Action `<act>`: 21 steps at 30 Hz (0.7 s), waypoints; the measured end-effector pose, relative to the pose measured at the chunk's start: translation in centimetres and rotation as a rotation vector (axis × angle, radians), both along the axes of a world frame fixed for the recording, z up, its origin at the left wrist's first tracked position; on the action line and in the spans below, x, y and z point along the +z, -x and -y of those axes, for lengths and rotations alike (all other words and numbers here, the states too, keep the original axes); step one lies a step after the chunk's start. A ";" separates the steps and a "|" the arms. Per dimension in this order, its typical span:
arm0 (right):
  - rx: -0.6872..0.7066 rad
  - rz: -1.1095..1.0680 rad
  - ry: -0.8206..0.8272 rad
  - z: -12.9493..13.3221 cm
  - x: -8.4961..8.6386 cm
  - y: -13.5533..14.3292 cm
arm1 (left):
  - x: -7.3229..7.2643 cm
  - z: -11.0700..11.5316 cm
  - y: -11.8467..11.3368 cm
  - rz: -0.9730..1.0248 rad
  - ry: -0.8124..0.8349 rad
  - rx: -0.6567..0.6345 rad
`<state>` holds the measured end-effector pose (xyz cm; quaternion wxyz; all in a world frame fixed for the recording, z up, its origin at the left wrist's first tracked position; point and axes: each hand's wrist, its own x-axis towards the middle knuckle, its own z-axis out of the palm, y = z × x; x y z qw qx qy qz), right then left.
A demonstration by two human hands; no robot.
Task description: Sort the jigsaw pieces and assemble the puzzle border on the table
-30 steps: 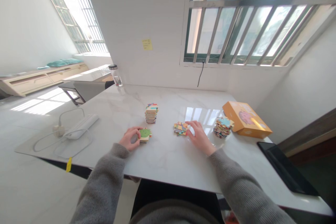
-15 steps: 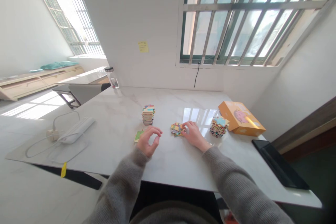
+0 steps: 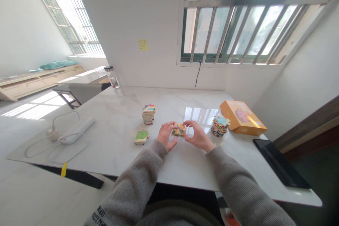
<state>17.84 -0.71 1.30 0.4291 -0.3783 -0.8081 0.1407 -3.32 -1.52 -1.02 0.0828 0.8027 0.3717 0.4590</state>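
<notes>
A low stack of colourful puzzle pieces (image 3: 179, 129) lies on the table between my hands. My left hand (image 3: 166, 136) curves round its left side, with fingertips at the far left edge and the thumb close to the near edge. From the right, my right hand (image 3: 198, 137) holds it between curved fingers and thumb. To the left are a short green-topped pile of puzzle pieces (image 3: 141, 136) and, behind it, a tall stack of puzzle pieces (image 3: 148, 114). Another tall, uneven stack (image 3: 220, 126) stands right of my right hand.
An orange box (image 3: 242, 117) with a pink picture sits at the right, near a black flat object (image 3: 280, 162). A white power strip (image 3: 78, 130) with cables lies at the left. A clear bottle (image 3: 112, 77) stands at the back left edge of the white table (image 3: 119, 113).
My left hand has moved right, from beside the green-topped pile to the left side of the low stack. My right hand stays at that stack's right side, its fingers curved around it.
</notes>
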 end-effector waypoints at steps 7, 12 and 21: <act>0.063 -0.035 0.051 0.9 -0.1 0.6 | -0.1 0.2 0.1 0.029 0.047 -0.057; 0.078 -0.036 0.098 1.2 0.1 0.8 | -0.4 0.0 0.3 0.056 0.060 -0.095; 0.024 -0.156 0.090 0.8 0.3 0.0 | 2.7 0.3 1.2 0.064 0.031 -0.053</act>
